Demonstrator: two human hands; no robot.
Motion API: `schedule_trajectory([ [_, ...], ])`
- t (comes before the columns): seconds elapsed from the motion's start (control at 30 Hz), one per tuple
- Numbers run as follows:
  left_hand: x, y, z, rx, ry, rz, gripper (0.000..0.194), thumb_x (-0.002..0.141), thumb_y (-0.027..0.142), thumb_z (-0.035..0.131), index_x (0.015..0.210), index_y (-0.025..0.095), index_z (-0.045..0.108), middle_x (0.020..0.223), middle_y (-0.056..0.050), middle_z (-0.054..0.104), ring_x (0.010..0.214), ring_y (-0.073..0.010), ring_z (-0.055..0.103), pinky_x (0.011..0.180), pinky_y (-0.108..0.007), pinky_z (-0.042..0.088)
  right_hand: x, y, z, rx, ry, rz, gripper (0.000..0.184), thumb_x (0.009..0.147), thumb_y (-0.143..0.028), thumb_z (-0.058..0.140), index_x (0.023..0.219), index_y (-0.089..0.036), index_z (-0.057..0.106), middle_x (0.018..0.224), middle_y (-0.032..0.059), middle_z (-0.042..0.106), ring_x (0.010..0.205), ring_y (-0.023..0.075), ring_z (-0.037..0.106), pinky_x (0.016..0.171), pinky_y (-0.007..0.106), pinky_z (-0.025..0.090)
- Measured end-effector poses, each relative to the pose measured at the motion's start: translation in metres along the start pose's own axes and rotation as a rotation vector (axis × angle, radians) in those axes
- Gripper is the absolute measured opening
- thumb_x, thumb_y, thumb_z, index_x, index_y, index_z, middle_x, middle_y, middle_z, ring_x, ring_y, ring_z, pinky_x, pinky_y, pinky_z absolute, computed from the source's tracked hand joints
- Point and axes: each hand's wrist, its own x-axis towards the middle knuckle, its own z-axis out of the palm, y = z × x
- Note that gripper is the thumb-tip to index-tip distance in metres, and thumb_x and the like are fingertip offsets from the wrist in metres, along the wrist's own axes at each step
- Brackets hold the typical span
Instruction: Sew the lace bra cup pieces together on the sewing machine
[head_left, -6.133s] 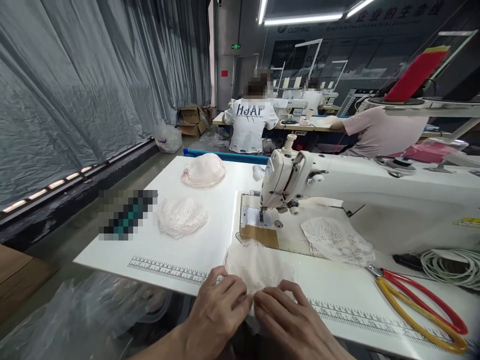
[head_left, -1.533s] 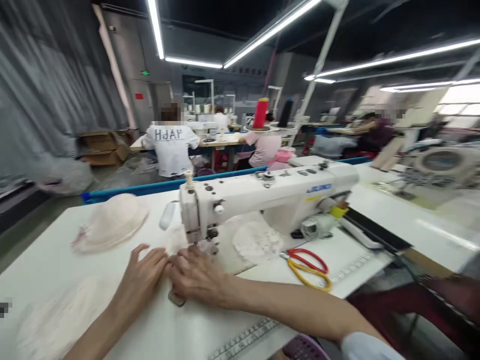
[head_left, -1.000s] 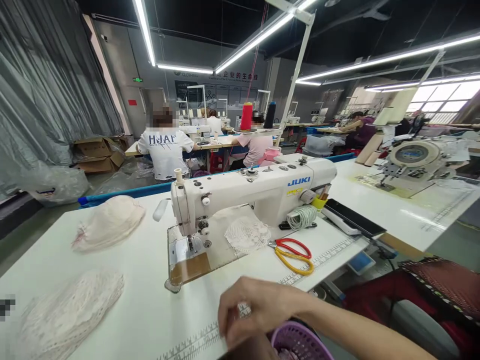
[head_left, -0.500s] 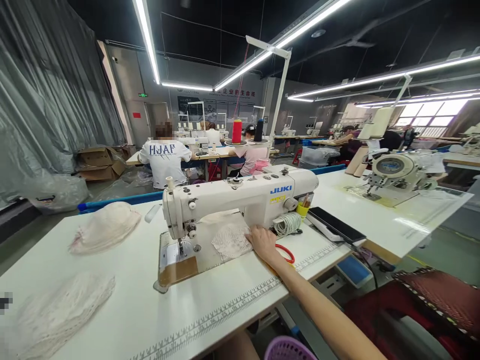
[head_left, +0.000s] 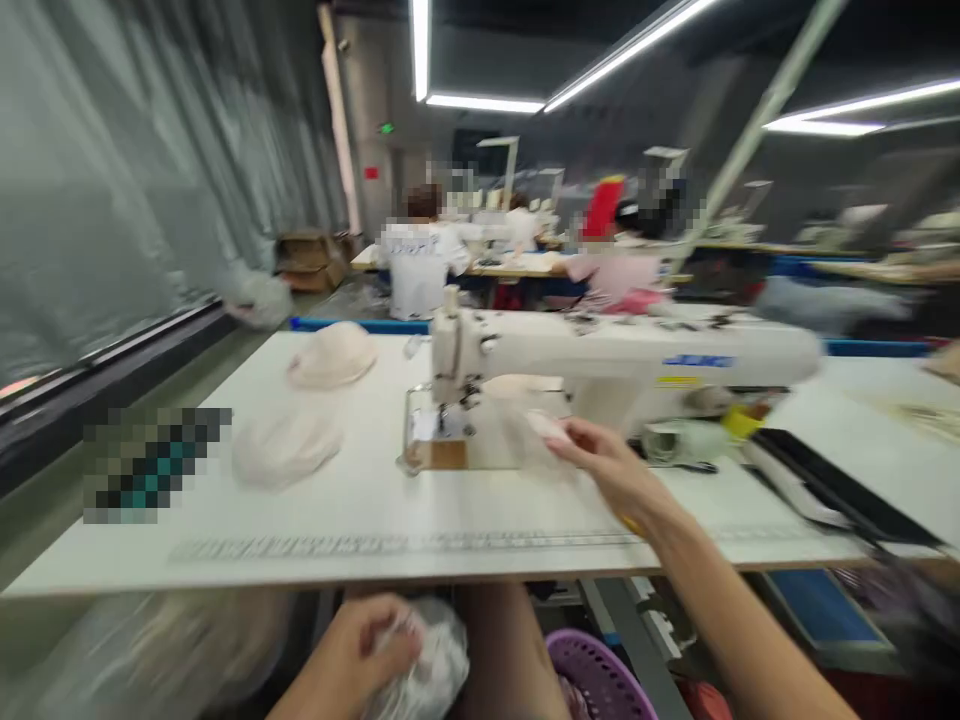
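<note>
The right hand [head_left: 604, 460]'s grip was pinched on thin white cloth [head_left: 546, 428] above the worktop [head_left: 375, 510], before the sewing machine [head_left: 540, 345], and partly blocked a yellow handle [head_left: 631, 523]. Pale pieces [head_left: 334, 355] lay towards the left edge. Below the front edge, the left hand [head_left: 375, 640] curled beside a plastic bag [head_left: 442, 655]; its grip was unclear.

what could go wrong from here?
The right hand holds thin white fabric by what looks like one edge; it might slip or crease.
The yellow handle beside the right wrist could get knocked.
The left hand, close to the plastic bag, may snag it.
</note>
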Motion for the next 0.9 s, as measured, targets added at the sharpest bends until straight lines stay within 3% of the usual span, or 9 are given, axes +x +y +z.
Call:
schedule_trajectory([
  [0.07,0.003,-0.004,-0.001,-0.113,0.051,0.016,0.043,0.067,0.052,0.07,0.078,0.011,0.064,0.071,-0.005,0.066,0.068,-0.0166,0.058,0.064,-0.026,0.042,-0.014,-0.017,0.008,0.06,-0.133,-0.115,0.029,0.082,-0.048,0.058,0.074,-0.02,0.056,0.076,0.0023,0.057,0.072,0.017,0.054,0.06,0.026,0.043],
  [0.17,0.004,-0.007,-0.003,-0.206,0.059,0.035,0.045,0.068,0.052,0.067,0.079,0.009,0.064,0.069,-0.005,0.064,0.06,-0.0117,0.053,0.058,-0.022,0.037,-0.035,-0.04,0.022,0.123,-0.435,-0.265,0.03,0.086,-0.046,0.055,0.067,-0.023,0.058,0.082,0.0049,0.059,0.065,0.0155,0.053,0.054,0.027,0.043],
  [0.3,0.002,-0.009,-0.004,-0.228,0.085,-0.018,0.044,0.068,0.054,0.066,0.077,0.01,0.064,0.052,0.003,0.051,0.046,-0.0064,0.038,0.049,-0.02,0.029,-0.066,-0.068,0.048,0.124,-0.959,-0.366,0.018,0.093,-0.031,0.05,0.082,-0.026,0.063,0.075,0.0021,0.064,0.071,0.0137,0.059,0.066,0.023,0.046],
  [0.4,0.0,-0.013,-0.003,-0.233,0.071,-0.022,0.043,0.067,0.052,0.068,0.077,0.01,0.065,0.053,0.002,0.052,0.048,-0.0073,0.04,0.051,-0.02,0.03,-0.076,-0.08,0.075,0.197,-1.133,-0.452,0.02,0.095,-0.026,0.046,0.086,-0.024,0.064,0.075,0.0006,0.066,0.071,0.0117,0.061,0.067,0.021,0.044],
  [0.47,-0.001,-0.015,-0.002,-0.258,0.037,-0.011,0.041,0.068,0.048,0.068,0.079,0.009,0.066,0.06,-0.001,0.057,0.055,-0.0092,0.045,0.055,-0.021,0.033,-0.074,-0.078,0.095,0.19,-1.06,-0.426,0.026,0.096,-0.029,0.044,0.081,-0.021,0.064,0.074,0.0014,0.065,0.07,0.0122,0.059,0.066,0.021,0.044],
  [0.6,-0.007,-0.015,0.001,-0.395,-0.088,-0.023,0.026,0.072,0.035,0.063,0.076,0.01,0.066,0.069,-0.002,0.057,0.063,-0.0103,0.046,0.062,-0.022,0.033,-0.068,-0.053,0.129,0.025,-0.761,-0.283,0.023,0.094,-0.032,0.046,0.082,-0.018,0.06,0.07,0.0002,0.059,0.061,0.0118,0.051,0.054,0.021,0.037],
  [0.7,-0.011,-0.012,-0.002,-0.478,-0.163,-0.066,0.017,0.071,0.024,0.056,0.073,0.01,0.066,0.065,0.0,0.052,0.061,-0.0092,0.042,0.061,-0.022,0.032,-0.068,-0.036,0.14,-0.029,-0.716,-0.248,0.021,0.093,-0.032,0.047,0.082,-0.018,0.057,0.067,-0.0018,0.054,0.057,0.0101,0.045,0.051,0.02,0.032],
  [0.9,-0.012,-0.014,-0.009,-0.475,-0.175,-0.059,0.018,0.071,0.018,0.051,0.075,0.009,0.067,0.065,-0.001,0.05,0.062,-0.0097,0.041,0.062,-0.022,0.032,-0.069,-0.029,0.143,-0.043,-0.722,-0.224,0.019,0.093,-0.032,0.044,0.082,-0.018,0.05,0.063,-0.004,0.045,0.055,0.0092,0.038,0.049,0.02,0.027],
])
